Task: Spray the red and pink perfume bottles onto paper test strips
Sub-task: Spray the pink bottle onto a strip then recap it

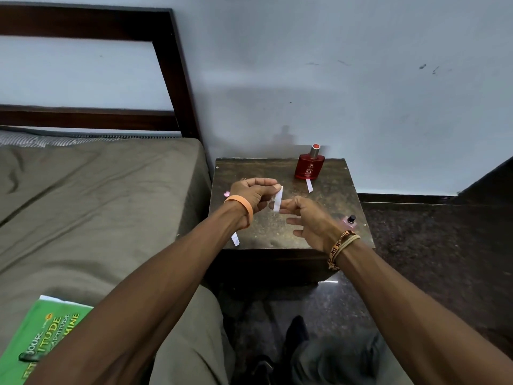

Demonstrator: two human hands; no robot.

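We sit on a big bed (97,204) with a brown sheet. A green book (47,337) lies on it by our left arm. Next to the bed stands a small dark worktop (327,207), pushed against the wall.

We hold both hands over the middle of the worktop. Our left hand (251,191) has an orange band (244,207) on the wrist. Its fingers and thumb pinch the top of a white paper strip (278,200), which hangs down in the air. Our right hand (311,220) has thread bands (340,247) on the wrist. Its fingers are loose and a little bent and hold nothing. One fingertip is right by the low end of the strip, but we cannot tell if it touches.

The red perfume bottle (309,166) stands up at the back edge, with its cap on. The pink perfume bottle (348,221) stands at the right edge, near the front right corner. Our right wrist hides most of it, and we see only its black spray top.

A second strip (309,185) lies with one end at the foot of the red bottle. A third strip (235,239) lies by the front left corner. A tiny pink thing (226,193) sits at the left edge.
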